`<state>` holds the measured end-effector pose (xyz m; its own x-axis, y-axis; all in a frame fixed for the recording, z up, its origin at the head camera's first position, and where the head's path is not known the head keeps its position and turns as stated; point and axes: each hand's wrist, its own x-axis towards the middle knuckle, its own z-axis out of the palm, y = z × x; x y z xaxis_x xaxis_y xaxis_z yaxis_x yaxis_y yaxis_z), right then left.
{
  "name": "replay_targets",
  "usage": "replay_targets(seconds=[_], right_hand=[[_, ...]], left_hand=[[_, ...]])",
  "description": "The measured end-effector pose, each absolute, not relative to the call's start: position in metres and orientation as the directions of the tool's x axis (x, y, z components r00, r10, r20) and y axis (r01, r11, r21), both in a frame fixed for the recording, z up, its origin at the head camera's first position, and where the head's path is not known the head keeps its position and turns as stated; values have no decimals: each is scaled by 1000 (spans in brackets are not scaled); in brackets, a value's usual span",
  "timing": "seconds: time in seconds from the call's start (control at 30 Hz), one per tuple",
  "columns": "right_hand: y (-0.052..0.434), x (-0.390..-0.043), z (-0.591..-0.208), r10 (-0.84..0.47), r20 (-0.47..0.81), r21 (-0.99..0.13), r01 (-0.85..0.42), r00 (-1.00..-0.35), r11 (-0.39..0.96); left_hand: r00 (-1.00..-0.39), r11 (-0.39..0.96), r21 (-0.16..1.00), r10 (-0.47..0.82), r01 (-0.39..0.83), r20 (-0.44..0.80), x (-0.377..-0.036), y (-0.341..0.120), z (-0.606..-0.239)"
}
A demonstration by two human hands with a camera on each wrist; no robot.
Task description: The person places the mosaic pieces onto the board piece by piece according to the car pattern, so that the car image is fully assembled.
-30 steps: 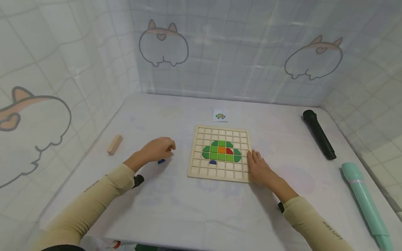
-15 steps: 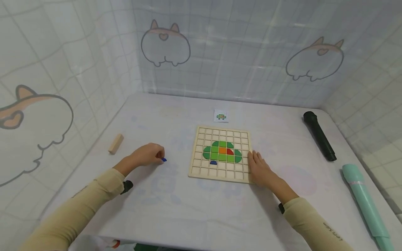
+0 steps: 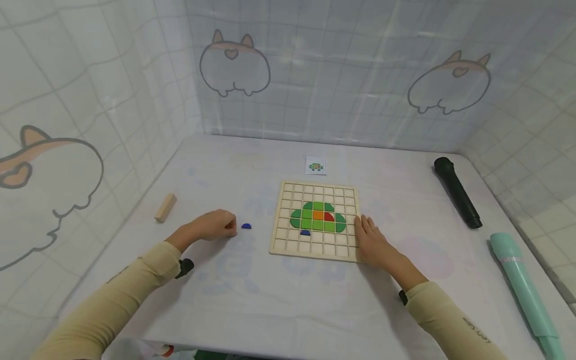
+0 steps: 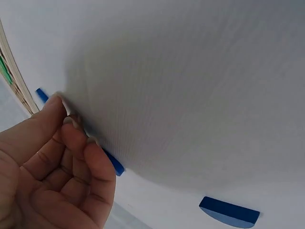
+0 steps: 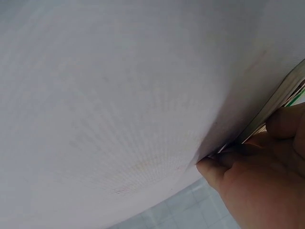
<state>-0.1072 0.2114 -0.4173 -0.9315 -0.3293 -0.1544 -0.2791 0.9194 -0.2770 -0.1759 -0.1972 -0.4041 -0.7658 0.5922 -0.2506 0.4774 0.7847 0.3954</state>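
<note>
My left hand [image 3: 216,224] is over the table with curled fingers, thumb near the fingertips. A blue half-round piece [image 3: 246,226] lies apart, just right of it. In the left wrist view, one blue piece [image 4: 114,162] shows partly behind the fingers, another blue piece [image 4: 230,212] lies farther off; I cannot tell whether the fingers hold the partly hidden one. My right hand [image 3: 373,242] rests at the right edge of a wooden grid board [image 3: 288,246], fingers extended. On the board, green pieces [image 3: 317,225], an orange square [image 3: 317,215], a red piece [image 3: 329,217] and one blue half-round [image 3: 305,232] form a pattern.
A small picture card [image 3: 316,166] with a similar pattern lies behind the board. At the left is a wooden block [image 3: 165,208]. A black microphone-shaped object [image 3: 458,194] and a mint-green one [image 3: 522,287] lie at the right. Printed curtains surround the table.
My left hand first drew back left with a blue piece at its fingertips; now that piece lies on the table to the right of the hand. My right hand has stayed at the board.
</note>
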Motion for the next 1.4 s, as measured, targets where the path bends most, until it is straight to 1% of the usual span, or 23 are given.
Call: replay_targets(seconds=[0.2, 0.33, 0.4, 0.53, 0.67, 0.83, 0.97, 1.07, 1.17, 1.3, 1.33, 1.4], right_hand=[[211, -108, -416, -325, -154, -266, -278, -933, 923], [211, -109, -417, -319, -158, -269, -270, -934, 925], [210, -110, -419, -317, -163, -278, -265, -934, 923], [209, -109, -423, -325, -161, -300, -267, -932, 916], [208, -109, -424, -332, -162, -284, -278, -929, 917], [210, -110, -421, -316, -151, -276, -267, -937, 923], [212, -111, -419, -316, -154, -273, -267, -936, 924], [213, -111, -419, -313, -159, -266, -265, -936, 927], [213, -111, -419, -310, -157, -265, -263, -938, 928], [214, -112, -421, -313, -155, -278, -263, -937, 924], [213, -112, -422, -314, -155, -283, -262, -937, 923], [213, -112, -423, -317, -155, -290, -264, -936, 920]], left_hand=[[-786, 787, 414, 575, 457, -227, -177, -196, -400], [-796, 776, 437, 574, 454, -193, -186, -185, -400], [-803, 788, 429, 560, 441, -202, -192, -176, -401], [-807, 830, 370, 526, 417, -269, -201, -156, -404], [-800, 859, 304, 501, 412, -330, -206, -142, -406], [-790, 854, 242, 519, 461, -325, -205, -134, -403], [-784, 831, 177, 556, 527, -276, -197, -126, -399], [-759, 784, 141, 620, 604, -197, -188, -110, -393], [-691, 702, 105, 712, 705, -123, -178, -88, -387], [-608, 613, 22, 786, 789, -112, -167, -55, -390], [-595, 599, 6, 795, 800, -118, -165, -48, -392], [-588, 591, -19, 798, 807, -131, -163, -37, -395]])
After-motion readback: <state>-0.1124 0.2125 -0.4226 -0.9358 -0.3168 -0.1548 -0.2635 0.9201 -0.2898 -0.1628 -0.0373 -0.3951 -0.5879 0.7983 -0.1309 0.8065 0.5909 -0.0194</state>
